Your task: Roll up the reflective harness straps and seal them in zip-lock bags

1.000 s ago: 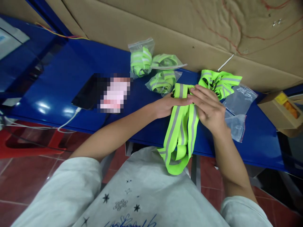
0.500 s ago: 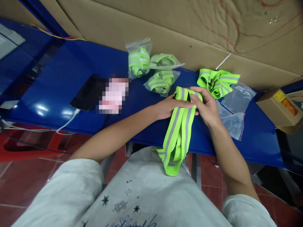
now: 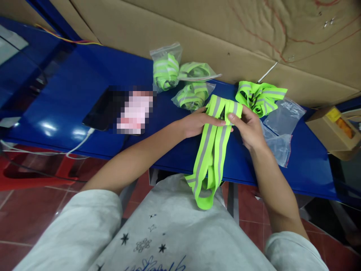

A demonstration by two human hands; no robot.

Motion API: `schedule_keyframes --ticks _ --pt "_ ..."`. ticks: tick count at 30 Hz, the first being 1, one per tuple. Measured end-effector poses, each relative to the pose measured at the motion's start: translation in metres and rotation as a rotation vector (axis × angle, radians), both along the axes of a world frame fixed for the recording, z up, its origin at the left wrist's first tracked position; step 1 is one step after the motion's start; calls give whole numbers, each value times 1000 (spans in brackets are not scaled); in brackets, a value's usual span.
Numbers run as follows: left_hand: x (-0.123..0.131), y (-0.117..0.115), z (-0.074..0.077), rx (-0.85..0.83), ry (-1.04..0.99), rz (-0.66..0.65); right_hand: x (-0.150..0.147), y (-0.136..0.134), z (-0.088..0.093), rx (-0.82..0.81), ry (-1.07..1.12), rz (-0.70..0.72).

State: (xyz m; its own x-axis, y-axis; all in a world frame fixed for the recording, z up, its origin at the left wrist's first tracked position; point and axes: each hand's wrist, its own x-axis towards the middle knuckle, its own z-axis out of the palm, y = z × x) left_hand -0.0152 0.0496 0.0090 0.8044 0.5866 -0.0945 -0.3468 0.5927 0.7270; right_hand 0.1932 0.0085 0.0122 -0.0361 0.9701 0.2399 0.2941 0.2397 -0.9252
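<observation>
Both hands grip the top of a neon-green reflective strap with grey stripes. Its long loops hang past the table edge onto my shirt. My left hand pinches it from the left, thumb laid across the front. From the right, my right hand presses its thumb on the band, fingers behind. Between the two upper folds a dark piece shows, too small to name. Just beyond my right hand lies a bunched green reflective strap, beside clear plastic bags.
Green straps in zip bags sit at the back of the blue table. A phone with a white cable lies left, next to a blurred-out item. At right stands a small cardboard box; cardboard lines the back.
My hands have lifted the top of the strap slightly and spread its two upper folds a little apart. The rest of the table stays as it was.
</observation>
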Motion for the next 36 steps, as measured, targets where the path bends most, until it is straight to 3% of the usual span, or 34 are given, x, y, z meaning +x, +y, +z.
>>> schedule_keyframes --ticks 4,9,16,20,23,27,32,36 --pt "5 -3 -5 -93 -85 -74 -6 -5 0 127 -17 -90" --pt "2 -4 -4 -103 -155 -194 -7 -10 -2 124 -6 -123" --pt "-2 -2 -6 86 91 -173 4 -8 3 91 -67 97" --pt "-1 -3 -7 127 189 -133 3 -7 10 69 -134 134" --pt "-1 -4 -6 61 123 -192 1 -8 11 116 -159 82" --pt "-1 -3 -5 -14 -25 -316 -2 -10 11 309 -206 -66" --pt "-3 -2 0 82 -55 -247 1 -12 13 513 -332 -132" --pt "0 -5 5 127 -69 -154 9 -10 12 520 -434 -105"
